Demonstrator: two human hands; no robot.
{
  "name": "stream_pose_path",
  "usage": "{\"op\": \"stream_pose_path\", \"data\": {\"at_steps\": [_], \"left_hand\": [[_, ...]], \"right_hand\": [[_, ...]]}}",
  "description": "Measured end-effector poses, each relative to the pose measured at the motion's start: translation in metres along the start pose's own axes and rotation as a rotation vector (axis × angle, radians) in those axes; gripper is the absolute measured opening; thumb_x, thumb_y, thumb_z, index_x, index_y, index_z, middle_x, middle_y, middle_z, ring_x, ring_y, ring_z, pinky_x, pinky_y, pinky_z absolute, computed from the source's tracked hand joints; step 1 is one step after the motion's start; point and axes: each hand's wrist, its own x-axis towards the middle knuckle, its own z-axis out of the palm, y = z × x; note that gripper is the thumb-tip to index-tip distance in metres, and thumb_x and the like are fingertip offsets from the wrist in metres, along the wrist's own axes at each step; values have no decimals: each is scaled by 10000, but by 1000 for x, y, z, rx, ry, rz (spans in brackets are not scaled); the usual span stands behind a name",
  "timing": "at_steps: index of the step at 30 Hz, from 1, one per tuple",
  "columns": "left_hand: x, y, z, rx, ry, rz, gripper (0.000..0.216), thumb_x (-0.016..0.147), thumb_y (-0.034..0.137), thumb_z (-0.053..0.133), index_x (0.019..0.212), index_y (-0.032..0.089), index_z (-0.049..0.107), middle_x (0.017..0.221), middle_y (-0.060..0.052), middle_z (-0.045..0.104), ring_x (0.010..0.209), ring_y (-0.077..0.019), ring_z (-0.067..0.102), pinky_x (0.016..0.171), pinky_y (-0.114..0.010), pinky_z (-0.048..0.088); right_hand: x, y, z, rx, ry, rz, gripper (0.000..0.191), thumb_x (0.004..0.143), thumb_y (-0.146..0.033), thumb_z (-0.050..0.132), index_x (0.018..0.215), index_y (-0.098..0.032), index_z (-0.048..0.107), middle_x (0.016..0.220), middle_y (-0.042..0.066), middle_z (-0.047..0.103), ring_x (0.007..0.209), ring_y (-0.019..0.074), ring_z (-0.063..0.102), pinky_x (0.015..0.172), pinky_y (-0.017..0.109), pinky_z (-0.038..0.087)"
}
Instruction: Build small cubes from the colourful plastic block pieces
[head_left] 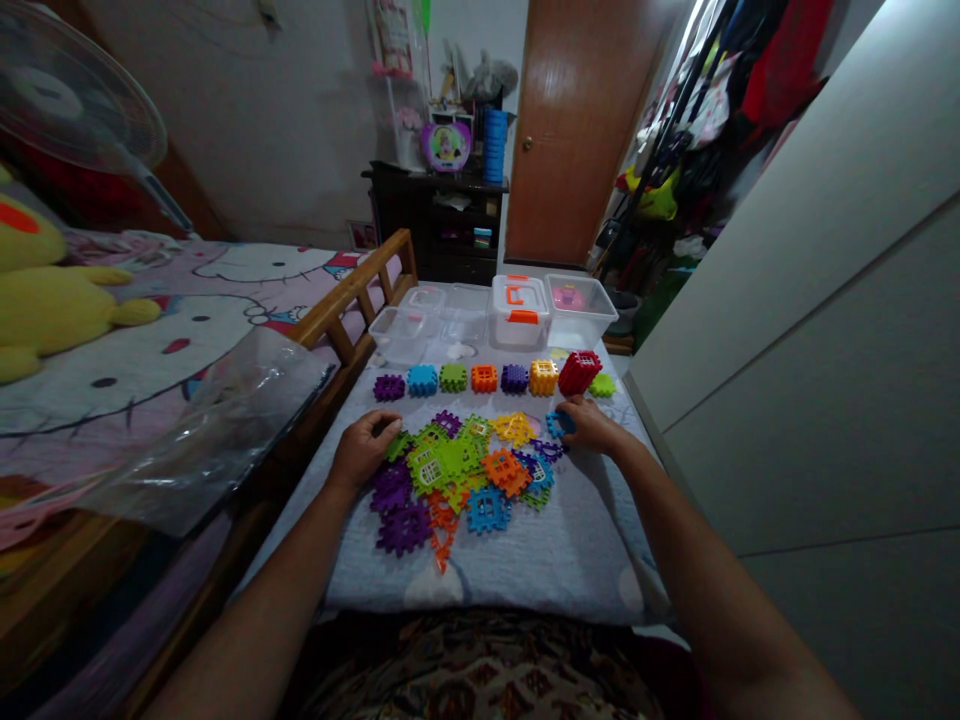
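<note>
A heap of flat interlocking plastic tiles (465, 470) in several colours lies on a grey cloth-covered table (525, 560). My left hand (365, 448) rests at the heap's left edge, fingers curled on a green tile (397, 446). My right hand (589, 422) sits at the heap's upper right, fingers closed on a blue tile (559, 424). Behind the heap runs a row of assembled cubes (484, 379), purple to orange, ending with a tilted red cube (579, 372) and a flat green tile (602, 385).
Clear plastic boxes (420, 320), a white case with orange latches (519, 310) and a clear tub (581, 308) stand at the table's far end. A bed with a wooden rail (352, 295) and a plastic bag (225, 420) lies left. A white cabinet wall (810, 330) is right.
</note>
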Motion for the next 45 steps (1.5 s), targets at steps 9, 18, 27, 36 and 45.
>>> {"op": "stream_pose_path", "data": {"at_steps": [9,18,27,36,45], "left_hand": [[1,-2,0,0,2,3,410,764,548,574,894,182,706,956,-70,751,897,-252,682,924,-357,509],[2,-6,1,-47,10,32,370,765,514,573,868,181,697,929,-76,741,904,-257,682,904,-368,505],[0,-3,1,-48,25,56,317,783,473,568,847,189,693,903,-64,737,880,-243,678,877,-363,509],[1,-3,2,-71,29,52,269,792,421,562,851,194,692,902,-56,739,865,-231,681,880,-359,511],[1,-4,3,-79,30,65,228,807,394,559,845,210,688,894,-41,737,889,-224,680,881,-341,506]], "right_hand": [[0,-4,-6,-8,-11,-1,372,702,-205,723,1066,-133,687,1138,169,642,1049,289,587,925,360,447],[-13,-22,-13,65,199,-28,371,733,-278,685,1077,-140,650,1070,131,619,982,256,581,884,348,458],[42,-103,-36,8,265,-144,398,771,-365,658,1118,-170,632,1101,122,617,1028,276,550,914,378,419],[117,-179,-38,-63,168,-183,493,769,-430,664,1189,-176,632,1209,139,628,1127,313,536,947,409,396],[163,-212,-41,-112,97,-167,492,777,-449,639,1179,-167,665,1237,168,640,1165,356,539,964,474,393]]}}
